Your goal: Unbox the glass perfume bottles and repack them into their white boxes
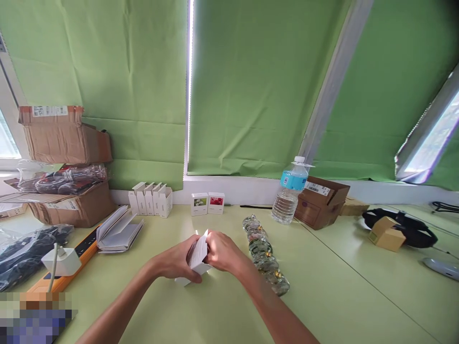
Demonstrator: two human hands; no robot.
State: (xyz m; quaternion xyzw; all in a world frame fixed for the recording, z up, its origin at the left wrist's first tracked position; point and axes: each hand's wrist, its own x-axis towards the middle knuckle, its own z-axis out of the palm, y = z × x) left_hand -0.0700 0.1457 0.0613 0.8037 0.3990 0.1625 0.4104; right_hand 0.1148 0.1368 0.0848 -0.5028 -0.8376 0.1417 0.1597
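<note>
My left hand (175, 262) and my right hand (224, 251) meet at the middle of the pale green table (322, 296). Both are closed round a small white carton (196, 260), which is tilted with one flap sticking up. Just to the right of my right hand lies a row of clear wrapped glass items (264, 254). A stack of flat white carton blanks (118, 231) lies to the left.
Several open white cartons (150, 198) and two picture boxes (208, 203) stand at the back. A water bottle (289, 191) stands beside a brown box (321, 200). Cardboard boxes (64, 167) are stacked at left. A charger on an orange power strip (64, 260) sits near left.
</note>
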